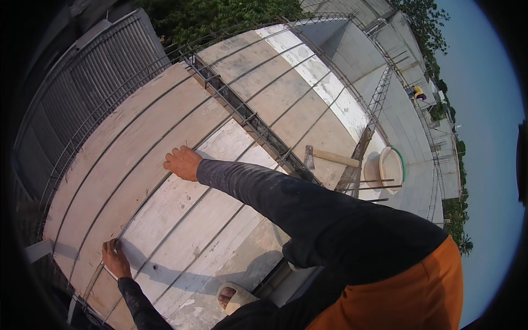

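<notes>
A long, thin steel reinforcing bar (pixel 143 205) runs over the plywood formwork panels (pixel 181 192), one of several bars set roughly parallel. My left hand (pixel 115 259) is closed around it near the lower left, fingers curled over the top. Farther up the same bar, my right hand (pixel 184 163) reaches across with its fingers bent down onto the steel. A short piece of wire sticks up just behind the right knuckles. The undersides of both grips are hidden.
Beyond a beam trench (pixel 258 125) with rebar inside lies a hammer (pixel 330 158) with a wooden handle. A white bucket with a green rim (pixel 391 168) stands nearby. My slippered foot (pixel 234 297) rests on the panels. Corrugated roofing (pixel 99 82) borders the left; a distant person (pixel 419 92) works at far right.
</notes>
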A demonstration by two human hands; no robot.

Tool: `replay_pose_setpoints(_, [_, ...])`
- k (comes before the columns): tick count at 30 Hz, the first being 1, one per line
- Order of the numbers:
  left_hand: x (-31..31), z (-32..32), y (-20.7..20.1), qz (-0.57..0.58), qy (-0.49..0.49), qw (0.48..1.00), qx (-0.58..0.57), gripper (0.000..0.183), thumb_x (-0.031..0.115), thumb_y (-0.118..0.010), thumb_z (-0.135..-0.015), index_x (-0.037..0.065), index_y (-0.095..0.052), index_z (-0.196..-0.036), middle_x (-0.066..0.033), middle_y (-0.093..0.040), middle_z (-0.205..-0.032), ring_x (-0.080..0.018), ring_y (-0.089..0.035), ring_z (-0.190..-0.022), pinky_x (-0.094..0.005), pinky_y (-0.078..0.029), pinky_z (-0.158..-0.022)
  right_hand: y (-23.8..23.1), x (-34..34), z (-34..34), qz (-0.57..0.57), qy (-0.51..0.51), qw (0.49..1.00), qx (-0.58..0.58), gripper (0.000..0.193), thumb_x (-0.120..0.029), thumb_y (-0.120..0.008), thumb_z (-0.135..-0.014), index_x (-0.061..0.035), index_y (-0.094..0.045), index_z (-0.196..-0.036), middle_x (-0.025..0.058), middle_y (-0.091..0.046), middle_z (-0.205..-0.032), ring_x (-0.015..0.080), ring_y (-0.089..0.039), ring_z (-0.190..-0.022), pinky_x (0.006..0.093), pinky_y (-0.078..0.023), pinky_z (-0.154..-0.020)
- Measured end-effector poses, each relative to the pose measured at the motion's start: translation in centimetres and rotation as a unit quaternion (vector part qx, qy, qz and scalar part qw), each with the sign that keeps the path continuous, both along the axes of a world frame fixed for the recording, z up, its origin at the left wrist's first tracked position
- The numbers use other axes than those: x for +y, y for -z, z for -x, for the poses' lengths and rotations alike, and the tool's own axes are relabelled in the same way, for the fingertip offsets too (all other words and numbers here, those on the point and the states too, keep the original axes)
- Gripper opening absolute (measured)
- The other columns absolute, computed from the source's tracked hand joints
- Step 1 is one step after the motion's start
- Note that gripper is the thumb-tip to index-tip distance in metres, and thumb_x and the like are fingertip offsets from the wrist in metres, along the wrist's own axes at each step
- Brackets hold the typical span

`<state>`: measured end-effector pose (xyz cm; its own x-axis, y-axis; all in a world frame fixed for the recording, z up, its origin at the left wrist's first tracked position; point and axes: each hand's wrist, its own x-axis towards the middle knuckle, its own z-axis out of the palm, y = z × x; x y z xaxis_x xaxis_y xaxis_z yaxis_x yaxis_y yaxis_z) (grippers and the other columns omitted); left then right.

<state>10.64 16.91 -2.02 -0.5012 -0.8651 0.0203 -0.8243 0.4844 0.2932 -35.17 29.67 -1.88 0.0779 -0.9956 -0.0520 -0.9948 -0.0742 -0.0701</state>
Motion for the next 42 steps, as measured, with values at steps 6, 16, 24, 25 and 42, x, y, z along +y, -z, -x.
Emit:
replay_pose_setpoints(6, [-0.4,1.5,-1.0,0.012,0.018,0.999,-0.042,0.011,0.009,-0.067,-0.098,0.004,-0.068,-0.107,-0.0138,-0.068,-0.106,-0.0375,-0.064,-0.105,-0.0472,-0.050,-0.090,0.7,-0.1,1.7,0.015,-0.041,0.999,0.004,0.015,-0.015,-0.066,-0.094,-0.0097,-0.067,-0.109,0.0075,-0.065,-0.108,0.0261,-0.064,-0.107,0.0433,-0.054,-0.085])
replay_pose_setpoints(16, [0.3,4.0,-0.5,0.019,0.042,0.999,-0.019,0.008,0.009,-0.066,-0.099,0.004,-0.068,-0.105,-0.0128,-0.067,-0.104,-0.0370,-0.063,-0.101,-0.0466,-0.051,-0.090,-0.6,0.7,5.1,-0.014,-0.042,0.998,-0.039,0.013,-0.010,-0.066,-0.093,-0.0094,-0.066,-0.106,0.0069,-0.065,-0.108,0.0266,-0.066,-0.104,0.0439,-0.057,-0.081])
replay_pose_setpoints(24, [1.1,5.8,0.9,0.042,0.048,0.998,-0.004,0.014,0.009,-0.069,-0.097,0.006,-0.072,-0.110,-0.0118,-0.069,-0.108,-0.0356,-0.064,-0.103,-0.0453,-0.051,-0.092,-0.4,1.7,7.4,-0.019,-0.020,0.999,-0.025,0.012,-0.008,-0.065,-0.091,-0.0094,-0.065,-0.103,0.0071,-0.064,-0.108,0.0280,-0.066,-0.105,0.0449,-0.058,-0.083])
replay_pose_setpoints(25, [1.3,5.9,0.6,0.037,0.038,0.999,-0.006,0.014,0.009,-0.069,-0.097,0.006,-0.072,-0.110,-0.0115,-0.069,-0.108,-0.0354,-0.064,-0.104,-0.0452,-0.051,-0.093,-0.7,1.8,7.3,-0.020,-0.019,0.999,-0.028,0.011,-0.010,-0.066,-0.092,-0.0092,-0.066,-0.103,0.0074,-0.063,-0.108,0.0282,-0.066,-0.105,0.0453,-0.058,-0.083])
replay_pose_setpoints(42, [6.9,7.1,2.7,-0.055,-0.145,0.988,-0.020,0.071,0.047,-0.038,-0.111,0.020,-0.017,-0.173,-0.0105,-0.012,-0.180,-0.0339,-0.004,-0.167,-0.0560,0.000,-0.133,-2.2,-7.7,4.2,0.037,0.014,0.998,-0.041,0.023,-0.020,-0.072,-0.098,-0.0103,-0.069,-0.119,0.0100,-0.065,-0.115,0.0318,-0.064,-0.110,0.0457,-0.053,-0.095])
